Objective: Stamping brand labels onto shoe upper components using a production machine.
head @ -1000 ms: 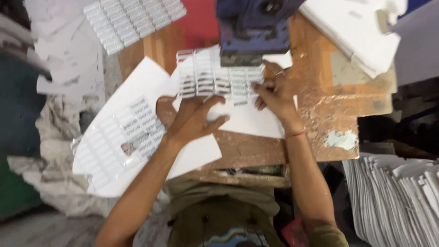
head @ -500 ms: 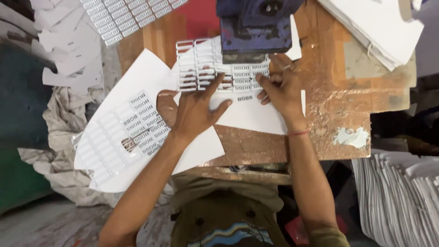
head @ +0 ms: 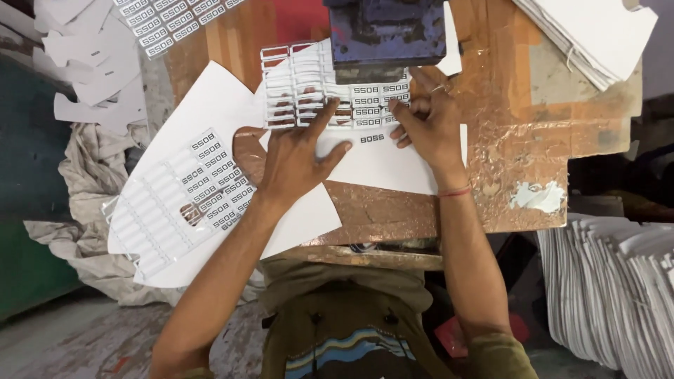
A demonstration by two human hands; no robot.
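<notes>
Left hand (head: 295, 158): palm down, fingers (head: 324, 116) spread flat on the white label sheet (head: 382, 158).
Right hand (head: 428, 123): fingers curled, pressing the same sheet.
Sheet: flat on the bench (head: 519, 151), far edge under the blue press (head: 386, 31).

The scene was viewed by one head-worn camera, aimed steeply downward at close range onto the foil-patched wooden worktable (head: 519, 151).
</notes>
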